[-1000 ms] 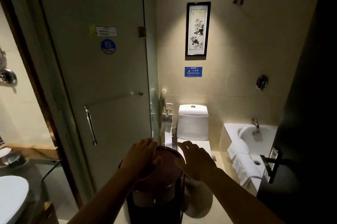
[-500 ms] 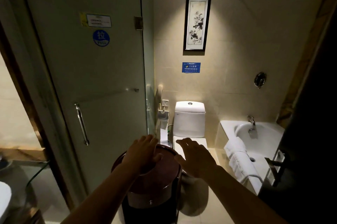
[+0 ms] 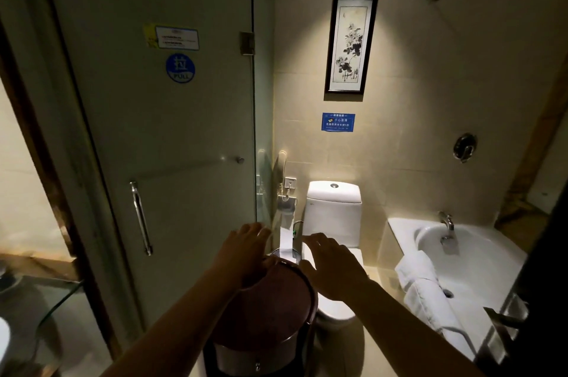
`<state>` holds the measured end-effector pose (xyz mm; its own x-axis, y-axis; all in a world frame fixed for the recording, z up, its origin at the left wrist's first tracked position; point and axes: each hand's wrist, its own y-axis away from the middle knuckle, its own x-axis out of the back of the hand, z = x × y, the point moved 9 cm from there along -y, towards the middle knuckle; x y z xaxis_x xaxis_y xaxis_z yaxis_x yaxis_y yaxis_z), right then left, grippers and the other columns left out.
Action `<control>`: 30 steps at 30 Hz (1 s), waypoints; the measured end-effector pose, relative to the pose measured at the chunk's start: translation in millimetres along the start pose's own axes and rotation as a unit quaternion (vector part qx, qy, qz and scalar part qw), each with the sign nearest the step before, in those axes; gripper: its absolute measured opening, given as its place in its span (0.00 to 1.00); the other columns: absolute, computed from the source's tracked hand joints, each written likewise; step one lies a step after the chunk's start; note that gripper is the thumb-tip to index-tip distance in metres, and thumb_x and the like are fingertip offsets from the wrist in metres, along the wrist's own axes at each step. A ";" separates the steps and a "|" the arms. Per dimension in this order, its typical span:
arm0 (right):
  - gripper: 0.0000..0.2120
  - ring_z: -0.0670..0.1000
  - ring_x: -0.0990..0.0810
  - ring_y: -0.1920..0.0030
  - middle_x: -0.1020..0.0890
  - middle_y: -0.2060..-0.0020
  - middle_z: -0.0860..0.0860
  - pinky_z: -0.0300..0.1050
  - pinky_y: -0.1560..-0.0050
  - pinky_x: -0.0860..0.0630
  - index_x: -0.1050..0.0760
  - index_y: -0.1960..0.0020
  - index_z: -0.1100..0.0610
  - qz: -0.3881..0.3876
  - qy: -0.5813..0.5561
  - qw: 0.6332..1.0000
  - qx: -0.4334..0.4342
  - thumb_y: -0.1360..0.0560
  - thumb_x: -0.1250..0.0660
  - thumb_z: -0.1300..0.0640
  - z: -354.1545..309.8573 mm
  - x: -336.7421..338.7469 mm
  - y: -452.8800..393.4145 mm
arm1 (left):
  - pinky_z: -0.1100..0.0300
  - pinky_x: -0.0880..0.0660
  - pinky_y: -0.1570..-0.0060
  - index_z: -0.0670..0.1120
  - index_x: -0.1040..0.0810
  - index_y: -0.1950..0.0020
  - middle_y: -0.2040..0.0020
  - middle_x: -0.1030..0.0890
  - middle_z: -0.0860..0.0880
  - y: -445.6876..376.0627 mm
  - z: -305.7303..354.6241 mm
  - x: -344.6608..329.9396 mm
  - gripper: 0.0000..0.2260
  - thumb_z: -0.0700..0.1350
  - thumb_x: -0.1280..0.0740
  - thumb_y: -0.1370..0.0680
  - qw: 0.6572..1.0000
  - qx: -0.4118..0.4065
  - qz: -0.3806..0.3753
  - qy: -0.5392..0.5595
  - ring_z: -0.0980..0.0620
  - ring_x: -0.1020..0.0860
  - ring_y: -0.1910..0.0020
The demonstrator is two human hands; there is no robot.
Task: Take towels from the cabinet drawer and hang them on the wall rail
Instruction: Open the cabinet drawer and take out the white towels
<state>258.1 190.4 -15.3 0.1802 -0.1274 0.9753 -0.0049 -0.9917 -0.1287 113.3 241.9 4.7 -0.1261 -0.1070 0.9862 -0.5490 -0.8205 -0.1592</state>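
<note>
At nine o'clock a frosted glass shower door (image 3: 159, 137) with a vertical chrome pull handle (image 3: 140, 218) is seen; a thin horizontal chrome rail (image 3: 187, 165) shows through the glass, bare of any towel. At six o'clock stands a round, dark reddish-brown wooden cabinet (image 3: 264, 309), and a small metal knob (image 3: 257, 365) is made out on its front low down, so the drawer is judged closed. The left hand (image 3: 246, 253) is laid on the far left rim of the cabinet top, its thumb hooked over the edge and fingers loosely extended. The right hand (image 3: 333, 267) is held spread, palm down, just past the right rim; whether it touches the wood cannot be told. Nothing is gripped by either. At four o'clock folded white towels (image 3: 427, 293) are draped over the edge of a white bathtub (image 3: 479, 253). No towel from the drawer is in view, so the task is judged barely begun: opening, taking out and hanging all remain.
</note>
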 end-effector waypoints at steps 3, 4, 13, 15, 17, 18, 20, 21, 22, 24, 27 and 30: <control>0.25 0.55 0.33 0.28 0.38 0.23 0.49 0.53 0.29 0.36 0.43 0.22 0.47 -0.009 0.012 1.000 -0.001 0.17 0.46 0.45 2.4 -3.7 -15.7 | 0.50 0.41 0.26 0.50 0.39 0.22 0.20 0.41 0.48 -11.5 -12.0 -2.0 0.28 0.58 0.39 0.19 1.000 0.000 0.006 0.001 0.48 0.41 0.22; 0.25 0.55 0.33 0.27 0.38 0.23 0.49 0.52 0.29 0.36 0.43 0.22 0.47 -0.010 0.018 1.000 -0.003 0.17 0.46 0.45 4.1 -4.2 -20.3 | 0.50 0.41 0.26 0.50 0.39 0.22 0.20 0.40 0.48 -15.5 -15.8 -1.3 0.28 0.58 0.39 0.19 1.000 0.001 0.009 0.000 0.47 0.41 0.22; 0.25 0.54 0.31 0.29 0.36 0.23 0.49 0.50 0.31 0.34 0.42 0.22 0.48 0.005 0.027 1.000 0.003 0.17 0.45 0.46 16.3 -6.2 -52.4 | 0.52 0.40 0.27 0.49 0.38 0.23 0.22 0.37 0.48 -47.0 -22.9 -5.1 0.26 0.56 0.39 0.19 1.000 0.003 0.013 0.022 0.48 0.39 0.24; 0.25 0.54 0.30 0.29 0.36 0.24 0.49 0.50 0.31 0.34 0.41 0.22 0.48 0.011 0.028 0.999 0.011 0.18 0.44 0.45 20.2 -7.5 -64.3 | 0.52 0.40 0.27 0.49 0.37 0.23 0.22 0.37 0.48 -54.5 -23.5 -7.2 0.26 0.56 0.39 0.19 0.999 0.006 0.019 0.031 0.48 0.39 0.24; 0.25 0.54 0.29 0.30 0.35 0.24 0.49 0.51 0.32 0.32 0.41 0.23 0.48 0.020 0.031 0.999 0.016 0.18 0.44 0.44 21.4 -10.8 -74.8 | 0.51 0.40 0.27 0.49 0.37 0.23 0.22 0.37 0.48 -60.2 -25.7 -12.4 0.26 0.56 0.39 0.19 0.999 0.006 0.017 0.034 0.48 0.39 0.24; 0.25 0.54 0.29 0.30 0.35 0.24 0.50 0.51 0.32 0.32 0.41 0.23 0.48 0.020 0.030 0.999 0.018 0.18 0.45 0.44 20.8 -13.7 -80.5 | 0.51 0.40 0.27 0.49 0.38 0.23 0.22 0.38 0.48 -63.2 -28.4 -14.9 0.26 0.56 0.39 0.19 0.999 0.006 0.014 0.029 0.48 0.39 0.23; 0.25 0.54 0.29 0.30 0.34 0.25 0.49 0.50 0.33 0.32 0.41 0.23 0.48 0.016 0.025 0.999 0.021 0.18 0.45 0.43 19.1 -21.1 -92.4 | 0.50 0.41 0.26 0.50 0.39 0.22 0.21 0.39 0.48 -70.6 -36.5 -21.4 0.27 0.57 0.40 0.19 1.000 0.009 0.003 0.021 0.48 0.41 0.23; 0.25 0.54 0.29 0.30 0.34 0.25 0.49 0.50 0.33 0.32 0.40 0.23 0.48 0.014 0.022 0.999 0.021 0.18 0.45 0.43 19.0 -23.9 -99.4 | 0.50 0.41 0.26 0.50 0.39 0.22 0.21 0.40 0.48 -75.5 -41.3 -23.6 0.27 0.57 0.40 0.19 1.000 0.011 -0.001 0.019 0.48 0.41 0.23; 0.25 0.55 0.29 0.31 0.34 0.25 0.49 0.50 0.34 0.31 0.40 0.23 0.48 0.015 0.018 1.000 0.020 0.18 0.45 0.43 19.3 -26.1 -106.5 | 0.50 0.41 0.26 0.50 0.39 0.22 0.21 0.40 0.48 -80.4 -46.3 -25.9 0.26 0.57 0.40 0.19 1.000 0.013 -0.003 0.019 0.48 0.41 0.23; 0.25 0.54 0.28 0.31 0.33 0.25 0.49 0.50 0.35 0.30 0.40 0.24 0.47 0.019 0.008 1.000 0.017 0.18 0.44 0.42 19.8 -29.2 -120.0 | 0.51 0.40 0.26 0.50 0.39 0.23 0.21 0.39 0.48 -90.5 -55.5 -30.0 0.26 0.56 0.41 0.18 1.000 0.011 -0.006 0.023 0.48 0.40 0.23; 0.25 0.55 0.27 0.32 0.32 0.26 0.49 0.50 0.36 0.29 0.39 0.24 0.47 0.017 0.011 1.000 0.013 0.19 0.43 0.42 19.4 -33.7 -136.0 | 0.51 0.40 0.27 0.49 0.38 0.23 0.21 0.39 0.47 -105.1 -67.4 -33.2 0.25 0.56 0.41 0.18 1.000 0.004 -0.005 0.019 0.47 0.40 0.23; 0.25 0.55 0.27 0.33 0.31 0.27 0.50 0.50 0.36 0.29 0.38 0.24 0.48 0.029 0.012 0.999 0.010 0.19 0.42 0.42 20.8 -31.9 -153.5 | 0.51 0.40 0.27 0.49 0.38 0.23 0.22 0.38 0.47 -122.5 -76.1 -32.8 0.25 0.56 0.41 0.18 1.000 0.001 -0.001 0.023 0.48 0.40 0.23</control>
<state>273.6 347.1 -30.4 0.1574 -0.1859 0.9699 0.0051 -0.9820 -0.1890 121.8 388.6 -11.5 -0.1630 -0.0793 0.9834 -0.5485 -0.8213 -0.1571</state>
